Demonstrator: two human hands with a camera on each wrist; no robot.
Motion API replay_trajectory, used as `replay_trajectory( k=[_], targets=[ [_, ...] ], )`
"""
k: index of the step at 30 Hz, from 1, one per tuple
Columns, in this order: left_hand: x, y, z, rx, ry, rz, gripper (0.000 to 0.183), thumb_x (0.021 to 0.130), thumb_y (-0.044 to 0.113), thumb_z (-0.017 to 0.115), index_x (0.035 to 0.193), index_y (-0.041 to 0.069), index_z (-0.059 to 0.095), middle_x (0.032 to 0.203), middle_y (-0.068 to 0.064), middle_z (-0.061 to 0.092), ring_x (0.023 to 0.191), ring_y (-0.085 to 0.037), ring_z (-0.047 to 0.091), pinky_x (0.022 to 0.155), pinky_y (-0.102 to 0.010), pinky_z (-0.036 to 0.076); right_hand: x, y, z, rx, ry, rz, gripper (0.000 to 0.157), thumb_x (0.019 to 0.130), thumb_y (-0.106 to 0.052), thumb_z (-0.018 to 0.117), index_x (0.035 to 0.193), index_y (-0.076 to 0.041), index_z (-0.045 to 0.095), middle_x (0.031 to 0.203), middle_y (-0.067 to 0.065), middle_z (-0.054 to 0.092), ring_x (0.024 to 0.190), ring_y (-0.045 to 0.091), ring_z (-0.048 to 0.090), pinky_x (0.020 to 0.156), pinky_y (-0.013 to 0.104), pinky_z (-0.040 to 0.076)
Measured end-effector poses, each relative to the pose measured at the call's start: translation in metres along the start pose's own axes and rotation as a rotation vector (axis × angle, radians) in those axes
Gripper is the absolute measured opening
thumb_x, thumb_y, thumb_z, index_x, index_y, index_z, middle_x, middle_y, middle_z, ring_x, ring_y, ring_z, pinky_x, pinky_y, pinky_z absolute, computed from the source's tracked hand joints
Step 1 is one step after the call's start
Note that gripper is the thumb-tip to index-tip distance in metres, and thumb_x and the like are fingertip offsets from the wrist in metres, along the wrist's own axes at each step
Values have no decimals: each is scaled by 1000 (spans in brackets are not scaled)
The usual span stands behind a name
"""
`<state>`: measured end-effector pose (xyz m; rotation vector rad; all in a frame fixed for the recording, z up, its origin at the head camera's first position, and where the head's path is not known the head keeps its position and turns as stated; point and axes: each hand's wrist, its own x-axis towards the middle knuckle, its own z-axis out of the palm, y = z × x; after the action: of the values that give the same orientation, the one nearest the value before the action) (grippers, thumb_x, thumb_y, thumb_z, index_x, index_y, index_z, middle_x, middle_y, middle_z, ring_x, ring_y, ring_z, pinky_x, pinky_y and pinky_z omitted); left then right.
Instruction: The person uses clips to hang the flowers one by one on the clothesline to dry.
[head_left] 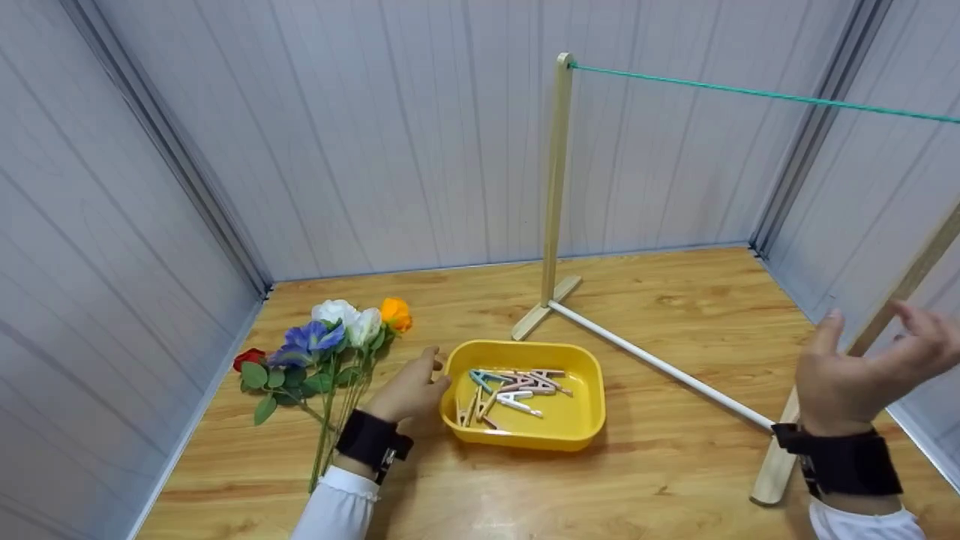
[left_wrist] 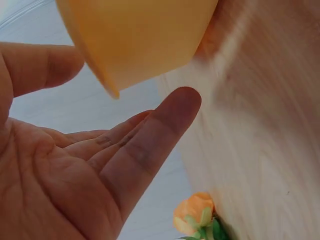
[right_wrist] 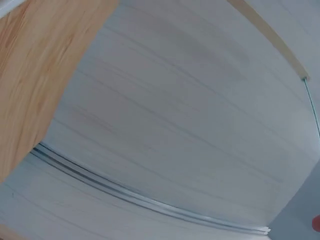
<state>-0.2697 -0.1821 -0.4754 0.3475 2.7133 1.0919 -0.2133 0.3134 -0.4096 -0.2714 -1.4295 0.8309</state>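
Observation:
My left hand [head_left: 409,390] is at the left end of a yellow plastic tub [head_left: 525,442], its thumb and fingers apart. In the left wrist view the tub's wall [left_wrist: 140,35] hangs over the spread fingers [left_wrist: 150,145]; whether the thumb touches the rim I cannot tell. Several clothespins [head_left: 517,390] in pink, white, blue and tan lie inside the tub. Off to the right, my right hand [head_left: 862,375] is raised near the right wooden post [head_left: 915,270] with fingers loosely bent and nothing held. Only a fingertip shows at the edge of the right wrist view.
Artificial flowers [head_left: 330,345] in red, purple, white and orange lie left of my left hand. A wooden stand has an upright post [head_left: 556,187], a white bottom rod [head_left: 660,364] and a green line [head_left: 750,91] strung on top. Panel walls enclose the wooden table [head_left: 637,480].

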Motion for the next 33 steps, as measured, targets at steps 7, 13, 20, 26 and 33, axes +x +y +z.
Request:
replay_trajectory(
  k=[7,13,20,26,33],
  targets=[
    [3,-1,4,-30,-23,27,54,109,8,57,156,-12,41,139,-33,64,129,-45,64,109,-58,54,12,16,-6,34,-163,314,18,106,-15,64,122,-18,59,96,-20,55,77,-6,56,73,11,49],
    [3,0,12,-66,-29,78,51,106,3,58,152,-13,44,144,-37,60,137,-48,60,116,-61,48,15,28,-6,72,-250,514,42,109,-21,61,68,-16,51,54,-16,41,46,-1,34,46,17,29],
    [2,3,14,-41,-21,44,55,103,-5,57,155,-10,42,153,-36,55,147,-45,53,126,-59,39,18,40,10,70,-348,552,57,112,-24,57,59,-7,41,47,-12,33,41,2,25,40,23,21],
    [-3,5,18,-72,-51,68,64,102,-6,55,160,-14,31,156,-39,50,139,-44,58,116,-56,50,11,36,33,94,-447,519,58,113,-24,54,59,-9,40,48,-13,32,40,2,26,37,22,22],
    [-5,4,26,-82,-33,75,64,101,-5,54,160,-15,31,156,-42,49,128,-42,61,100,-50,55,-3,29,59,149,-586,572,57,114,-31,52,62,-13,41,49,-13,33,40,2,29,35,23,26]
  ],
)
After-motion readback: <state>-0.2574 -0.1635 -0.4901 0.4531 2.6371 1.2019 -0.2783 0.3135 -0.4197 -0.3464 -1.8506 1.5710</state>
